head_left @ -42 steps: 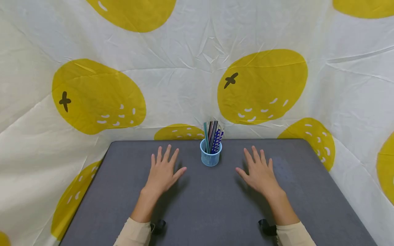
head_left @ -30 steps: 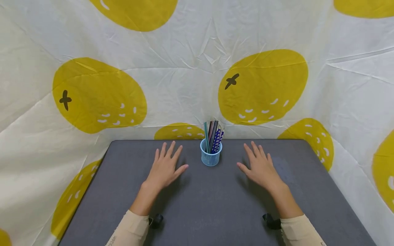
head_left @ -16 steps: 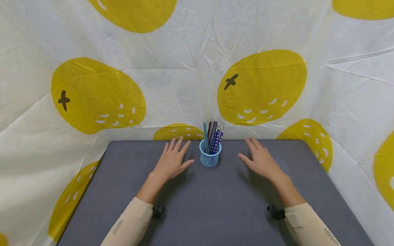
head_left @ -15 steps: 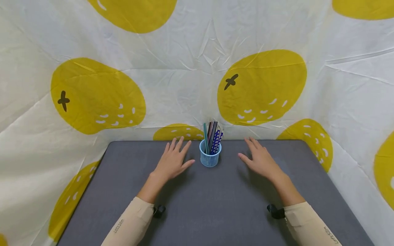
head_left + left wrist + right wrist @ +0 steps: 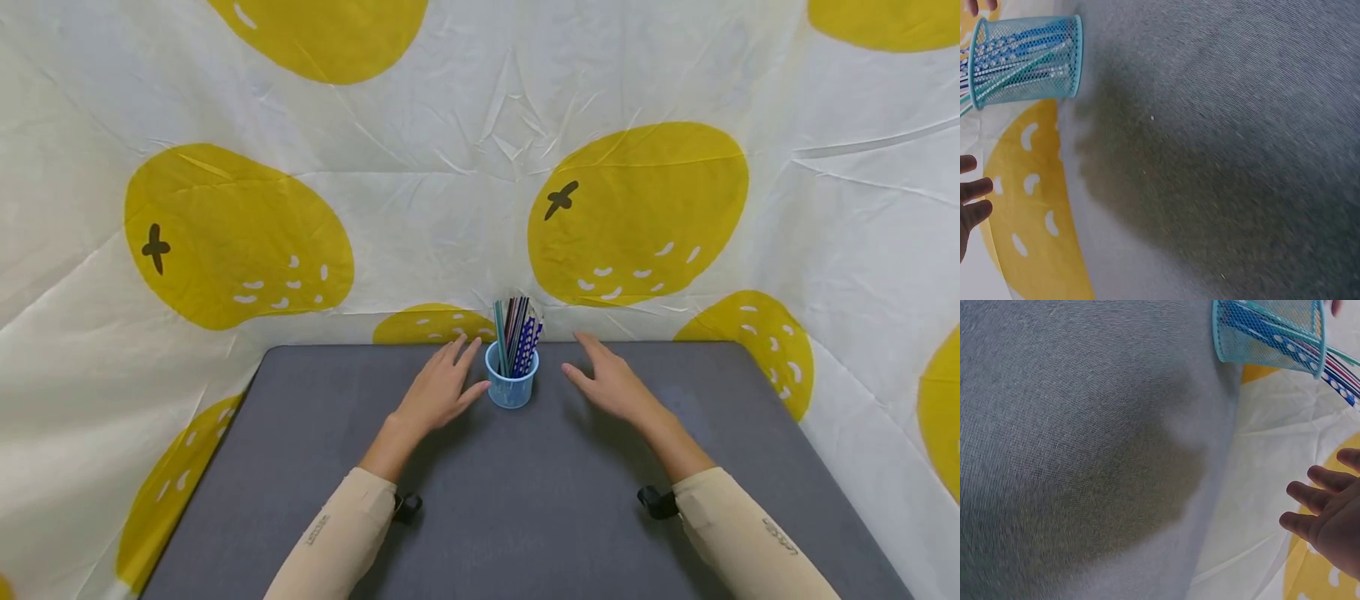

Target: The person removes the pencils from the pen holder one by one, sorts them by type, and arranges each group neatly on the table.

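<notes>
A light-blue mesh pencil cup (image 5: 511, 392) stands upright near the back edge of the table, and in the wrist views its mesh wall (image 5: 1029, 59) shows clearly. Several pencils (image 5: 517, 333) lean in it, some teal, some dark striped, some blue with white dots. Just left of the cup, my left hand (image 5: 438, 387) is spread, its thumb tip close to the cup's side; whether it touches I cannot tell. My right hand (image 5: 611, 383) hovers to the right with a gap between it and the cup. Neither hand holds anything.
A dark grey table (image 5: 525, 517) lies under both hands, which cast shadows on it. Behind and beside it hangs a white cloth (image 5: 435, 233) with large yellow fruit shapes. Black straps with a small device (image 5: 408, 507) sit at each wrist.
Both hands have moved forward and inward toward the cup, the left hand rightward and the right hand leftward lately. The cup and pencils have stayed in place.
</notes>
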Demonstrator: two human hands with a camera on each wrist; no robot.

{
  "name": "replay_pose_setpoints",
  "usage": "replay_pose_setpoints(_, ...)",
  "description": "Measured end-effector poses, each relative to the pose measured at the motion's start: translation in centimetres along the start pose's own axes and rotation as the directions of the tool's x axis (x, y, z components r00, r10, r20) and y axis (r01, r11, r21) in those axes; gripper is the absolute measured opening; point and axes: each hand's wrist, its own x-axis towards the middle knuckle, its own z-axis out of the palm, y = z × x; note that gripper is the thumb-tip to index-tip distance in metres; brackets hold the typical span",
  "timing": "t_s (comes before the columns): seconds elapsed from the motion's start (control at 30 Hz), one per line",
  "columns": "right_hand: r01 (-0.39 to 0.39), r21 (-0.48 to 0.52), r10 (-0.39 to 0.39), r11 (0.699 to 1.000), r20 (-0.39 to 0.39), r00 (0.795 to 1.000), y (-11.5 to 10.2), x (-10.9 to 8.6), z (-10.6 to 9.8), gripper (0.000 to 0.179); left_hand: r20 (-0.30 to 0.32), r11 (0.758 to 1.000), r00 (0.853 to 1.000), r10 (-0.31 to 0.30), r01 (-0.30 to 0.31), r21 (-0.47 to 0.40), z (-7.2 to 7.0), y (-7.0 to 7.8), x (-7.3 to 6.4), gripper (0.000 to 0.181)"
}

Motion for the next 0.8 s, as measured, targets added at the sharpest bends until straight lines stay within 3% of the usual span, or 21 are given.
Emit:
replay_pose_setpoints(0.23, 0.035, -0.034, -0.035, 0.999, 0.014, 0.999, 0.0, 0.9, 0.2, 0.073, 0.025, 0.999, 1.000, 0.002, -0.001, -0.047, 0.6, 0.7, 0.8, 0.078)
replay_pose_setpoints(0.43, 0.004, -0.003, -0.004, 1.000, 0.036, 0.999, -0.5, 1.4, 0.2, 0.072, -0.006, 0.985, 1.000, 0.005, -0.006, -0.174, 1.0, 1.4, 1.4, 0.075)
replay_pose_setpoints(0.53, 0.000, 0.007, 0.000, 1.000, 0.042, 0.999, -0.8, 1.6, 0.2, 0.071, -0.053, 0.963, 0.999, -0.005, -0.010, -0.269, 1.3, 1.8, 1.7, 0.073)
replay_pose_setpoints(0.67, 0.005, 0.017, -0.006, 1.000, 0.056, 0.998, -1.3, 1.8, 0.4, 0.070, -0.146, 0.915, 0.988, -0.051, -0.012, -0.403, 2.1, 2.3, 1.9, 0.067)
replay_pose_setpoints(0.8, -0.022, 0.067, 0.018, 0.998, 0.058, 0.998, -1.7, 2.1, 0.7, 0.069, -0.205, 0.887, 0.974, -0.090, -0.015, -0.461, 2.9, 2.5, 2.0, 0.067)
